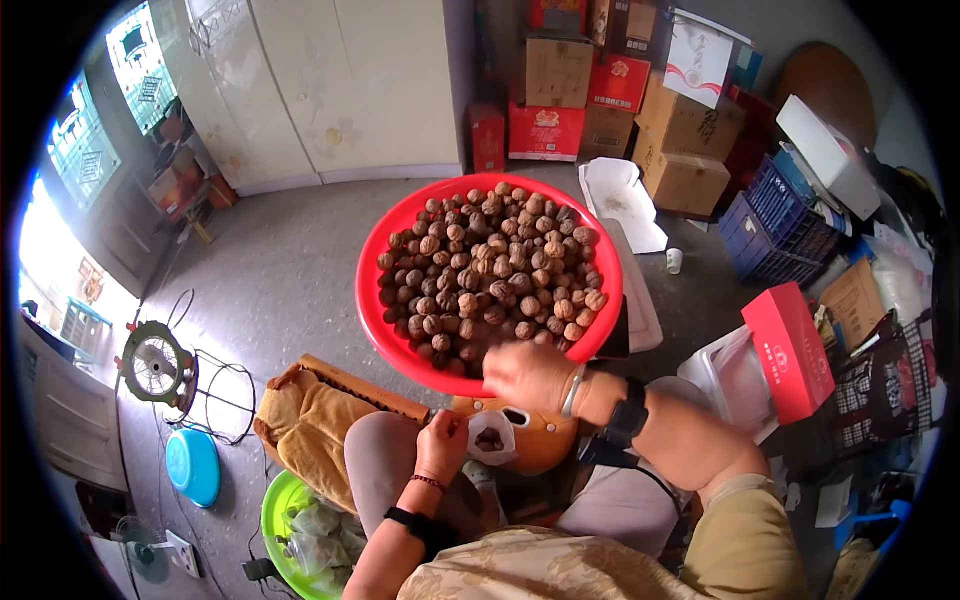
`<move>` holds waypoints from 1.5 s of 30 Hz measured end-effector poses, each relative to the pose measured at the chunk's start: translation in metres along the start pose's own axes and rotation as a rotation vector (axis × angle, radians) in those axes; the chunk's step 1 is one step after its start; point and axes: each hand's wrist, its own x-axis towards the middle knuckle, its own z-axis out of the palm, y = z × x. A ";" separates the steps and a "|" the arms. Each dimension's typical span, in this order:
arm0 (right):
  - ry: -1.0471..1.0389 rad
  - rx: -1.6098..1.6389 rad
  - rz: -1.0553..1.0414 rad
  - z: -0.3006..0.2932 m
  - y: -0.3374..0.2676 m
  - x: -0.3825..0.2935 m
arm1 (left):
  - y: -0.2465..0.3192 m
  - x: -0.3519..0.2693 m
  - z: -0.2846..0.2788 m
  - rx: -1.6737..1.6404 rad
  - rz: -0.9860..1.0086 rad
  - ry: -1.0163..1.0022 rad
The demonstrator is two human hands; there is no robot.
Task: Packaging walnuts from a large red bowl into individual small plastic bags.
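Observation:
A wide red plastic basin (pixel 373 330) full of walnuts (pixel 480 262) stands before me. Over its near rim hangs my right hand (pixel 523 375), blurred and curled; whether it holds a walnut cannot be made out. Between my knees a small translucent plastic bag (pixel 504 426) is open at the top, with a few dark walnuts (pixel 489 441) inside. Its left edge is pinched by my left hand (pixel 441 448). Behind the bag sits a rounded orange object (pixel 544 446) with a dark oval slot.
Left of my knee are a bench with a tan plush cover (pixel 315 420) and a green basin (pixel 277 499) of filled plastic bags. A blue basin (pixel 193 466) and a wire stand (pixel 225 397) lie farther left. At right are a red box (pixel 787 352), blue crates (pixel 772 232) and stacked cartons (pixel 686 180).

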 end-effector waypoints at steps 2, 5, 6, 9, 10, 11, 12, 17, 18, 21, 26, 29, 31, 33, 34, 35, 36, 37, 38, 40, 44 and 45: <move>0.223 -0.241 0.202 -0.015 0.020 0.004 | 0.001 0.000 0.000 -0.004 -0.014 -0.005; 0.197 -0.575 0.502 -0.024 0.048 0.004 | 0.006 -0.001 -0.001 -0.037 -0.051 0.002; 0.135 -0.559 0.591 -0.022 0.053 0.005 | 0.007 -0.002 -0.002 -0.063 -0.043 0.001; -0.020 -0.606 0.586 -0.015 0.065 0.004 | 0.009 -0.002 -0.003 -0.071 -0.041 -0.008; -0.025 -0.604 0.588 -0.011 0.068 0.002 | 0.011 0.000 -0.003 -0.054 -0.042 -0.015; -0.022 -0.617 0.578 -0.013 0.059 0.007 | 0.008 -0.001 -0.005 -0.050 -0.057 -0.009; -0.018 -0.633 0.573 -0.014 0.055 0.010 | 0.007 0.000 -0.004 -0.052 -0.044 -0.001; -0.008 -0.531 0.411 -0.025 0.034 0.007 | 0.003 0.000 -0.002 -0.108 -0.028 0.031; 0.056 -0.397 0.387 -0.027 0.025 0.007 | 0.004 0.000 -0.002 -0.109 -0.028 0.031; 0.157 -0.067 0.286 -0.020 0.009 0.006 | -0.001 0.001 0.000 -0.096 -0.024 0.034; 0.079 0.113 -0.100 -0.015 -0.016 -0.001 | -0.003 0.001 -0.001 -0.101 -0.070 0.020; 0.069 0.033 -0.189 -0.005 -0.022 -0.007 | -0.001 0.002 0.001 -0.121 -0.051 0.027; 0.046 0.035 -0.271 0.005 -0.021 -0.009 | 0.000 0.003 0.003 -0.119 -0.030 0.029; 0.038 0.003 -0.292 0.010 -0.023 -0.008 | -0.001 0.001 0.002 -0.182 -0.057 0.033; 0.047 0.019 -0.283 0.010 -0.022 -0.007 | -0.002 0.001 0.001 -0.148 -0.047 0.029; 0.056 0.036 -0.273 0.010 -0.020 -0.006 | -0.002 0.002 0.000 -0.152 -0.040 0.025; 0.087 0.002 -0.233 0.007 -0.020 -0.006 | -0.001 0.002 0.000 -0.146 -0.052 0.018; 0.118 -0.031 -0.194 0.003 -0.018 -0.004 | 0.000 0.001 0.000 -0.140 -0.064 0.012; 0.141 -0.038 -0.157 0.003 -0.011 -0.003 | 0.002 0.001 -0.001 -0.152 -0.050 0.019; 0.172 -0.111 -0.073 -0.001 0.003 0.002 | 0.002 0.002 -0.001 -0.145 -0.042 0.017; 0.184 -0.441 0.189 -0.018 0.027 0.008 | -0.003 0.002 0.000 -0.158 -0.046 0.015; 0.201 -0.531 0.249 -0.022 0.035 0.009 | -0.002 0.002 -0.001 -0.157 -0.044 0.015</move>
